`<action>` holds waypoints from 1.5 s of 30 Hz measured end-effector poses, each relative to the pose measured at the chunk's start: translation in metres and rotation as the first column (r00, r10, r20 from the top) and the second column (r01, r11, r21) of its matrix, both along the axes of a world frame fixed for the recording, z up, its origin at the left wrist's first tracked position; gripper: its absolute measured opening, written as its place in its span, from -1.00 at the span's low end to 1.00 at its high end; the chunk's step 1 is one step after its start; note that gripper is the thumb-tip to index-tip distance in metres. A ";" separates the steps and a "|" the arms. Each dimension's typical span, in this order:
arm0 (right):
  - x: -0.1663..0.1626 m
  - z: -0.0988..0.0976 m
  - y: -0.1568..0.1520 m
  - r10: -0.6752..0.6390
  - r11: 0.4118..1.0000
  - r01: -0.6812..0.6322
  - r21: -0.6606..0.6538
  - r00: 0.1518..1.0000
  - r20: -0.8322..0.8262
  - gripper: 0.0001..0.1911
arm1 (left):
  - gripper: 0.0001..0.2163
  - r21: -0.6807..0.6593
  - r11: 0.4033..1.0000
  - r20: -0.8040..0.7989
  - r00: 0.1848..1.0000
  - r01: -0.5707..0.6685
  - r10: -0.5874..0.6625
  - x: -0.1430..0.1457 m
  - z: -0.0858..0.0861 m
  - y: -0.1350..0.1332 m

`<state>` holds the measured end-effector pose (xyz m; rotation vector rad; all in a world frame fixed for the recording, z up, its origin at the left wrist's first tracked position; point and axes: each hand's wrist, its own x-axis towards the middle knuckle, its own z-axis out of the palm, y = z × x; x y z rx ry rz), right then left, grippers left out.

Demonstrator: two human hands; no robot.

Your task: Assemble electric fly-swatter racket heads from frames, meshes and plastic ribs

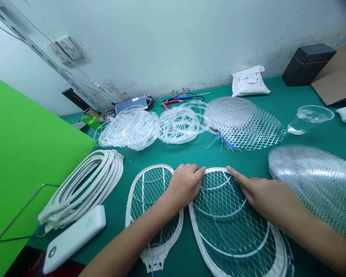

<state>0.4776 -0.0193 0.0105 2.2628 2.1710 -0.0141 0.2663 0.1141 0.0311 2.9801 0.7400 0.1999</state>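
An oval white racket frame [202, 246] with metal mesh and curved clear plastic strips across it lies in front of me. My left hand [187, 181] is closed at its top left, with the thumb on the rim and the fingers curled. At the top right of the same rim, my right hand [255, 190] grips the edge with a fingertip; its other fingers are mostly hidden. A smaller white racket frame [128, 207] with mesh lies to the left, partly under my left forearm. Its neck end has a thin blue wire.
Stacked white frames [112, 169] and a white power bank [75, 238] lie left. Behind are coils of clear strip [132, 129], mesh sheets [253, 123], blue wires [226, 143] and pliers [173, 102]. More mesh [314, 177] and a plastic cup of liquid [308, 119] stand right.
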 end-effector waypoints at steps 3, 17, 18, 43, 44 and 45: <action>0.000 0.011 0.004 0.012 0.996 -0.020 0.086 0.995 0.095 -0.56 | -0.78 -0.038 0.999 0.008 1.000 -0.014 0.014 0.001 -0.002 0.001; -0.013 0.001 0.072 0.395 0.909 -0.352 0.222 0.898 -0.195 -0.78 | -0.85 -0.179 0.979 0.078 0.990 -0.098 0.113 -0.005 -0.005 -0.001; -0.012 0.001 0.071 0.408 0.903 -0.360 0.235 0.890 -0.203 -0.77 | -0.86 -0.197 0.975 0.084 0.989 -0.103 0.121 -0.005 -0.005 -0.001; -0.020 0.010 0.077 0.477 0.876 -0.456 0.158 0.868 -0.141 -0.66 | -0.73 -0.086 0.994 0.016 0.997 -0.069 0.071 -0.001 -0.009 -0.003; -0.020 0.011 0.080 0.460 0.887 -0.441 0.137 0.869 -0.183 -0.65 | -0.72 -0.060 0.996 0.006 0.998 -0.066 0.067 0.001 -0.010 -0.004; -0.020 0.012 0.083 0.440 0.898 -0.425 0.113 0.868 -0.231 -0.64 | -0.71 -0.036 0.997 -0.002 0.998 -0.061 0.061 0.002 -0.012 -0.005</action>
